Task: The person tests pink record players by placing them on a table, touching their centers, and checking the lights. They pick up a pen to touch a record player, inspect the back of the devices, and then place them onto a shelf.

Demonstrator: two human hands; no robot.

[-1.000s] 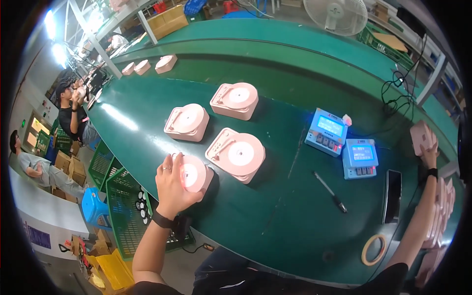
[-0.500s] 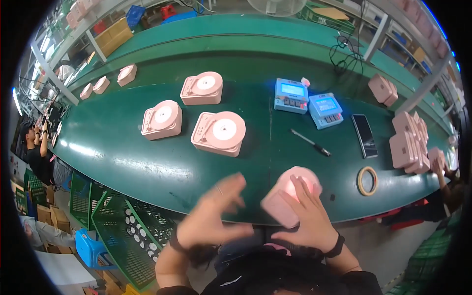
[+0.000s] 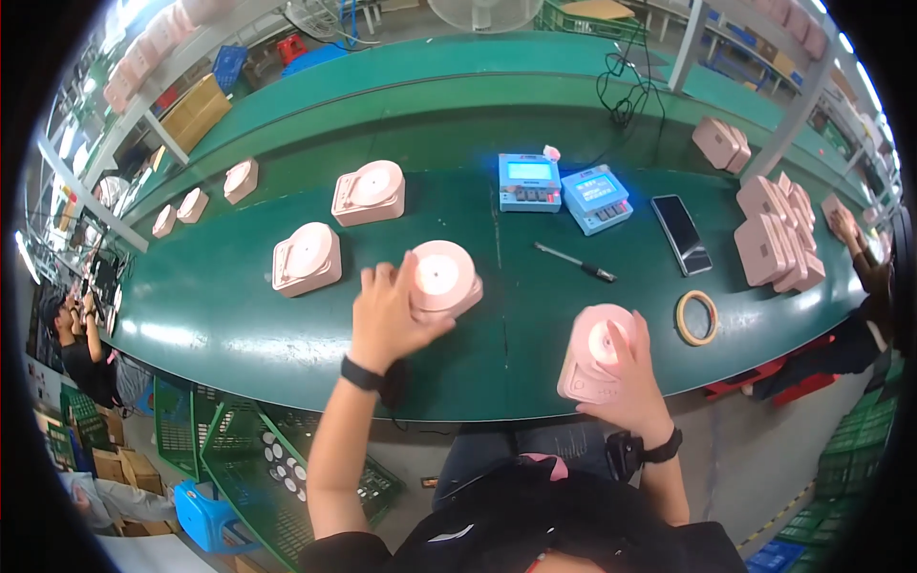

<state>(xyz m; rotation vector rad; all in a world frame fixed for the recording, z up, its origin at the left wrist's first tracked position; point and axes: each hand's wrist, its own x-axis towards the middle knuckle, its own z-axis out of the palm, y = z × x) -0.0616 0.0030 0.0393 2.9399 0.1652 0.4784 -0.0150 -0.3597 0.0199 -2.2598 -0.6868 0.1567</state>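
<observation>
Two small pink record-player-shaped devices are under my hands. My left hand (image 3: 384,317) curls round the left and near sides of one pink record player (image 3: 447,277), thumb along its near edge; its white-centred disc faces up. On the table's near edge, my right hand (image 3: 626,382) grips the right side of the other pink record player (image 3: 594,358), fingers lying partly over its disc. Behind my left hand stand two more pink players, one farther back (image 3: 371,191) and one to the left (image 3: 308,258). My palms hide parts of both held devices.
Two blue boxes with lit screens (image 3: 529,181) (image 3: 597,199) stand mid-table. A pen (image 3: 575,262), a phone (image 3: 682,234) and a tape roll (image 3: 696,318) lie rightward. Stacked pink cases (image 3: 769,248) sit far right, near another person's hand (image 3: 842,224). Green crates (image 3: 250,468) stand below left.
My left hand has moved forward from the near edge onto a player on the table. My right hand and its player have shifted right, and that player has turned. The whole view has shifted.
</observation>
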